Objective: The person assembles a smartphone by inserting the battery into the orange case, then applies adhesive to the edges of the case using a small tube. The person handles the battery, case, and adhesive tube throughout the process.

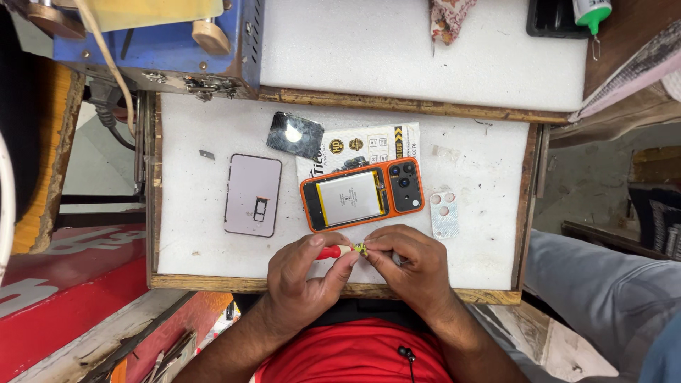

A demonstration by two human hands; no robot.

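From above, both hands meet at the near edge of the white counter (468, 234). The left hand (301, 280) has its grip closed on a red-handled tool (330, 251). The right hand (411, 266) pinches a small yellow-green part (360, 249) at the tool's tip. Just beyond the knuckles lies an opened orange phone (362, 193), its back off, atop a printed card (358, 144). A pale back panel (253, 194) lies to its left, a small perforated camera piece (444, 213) to its right, and a dark glass shard (295, 135) farther back.
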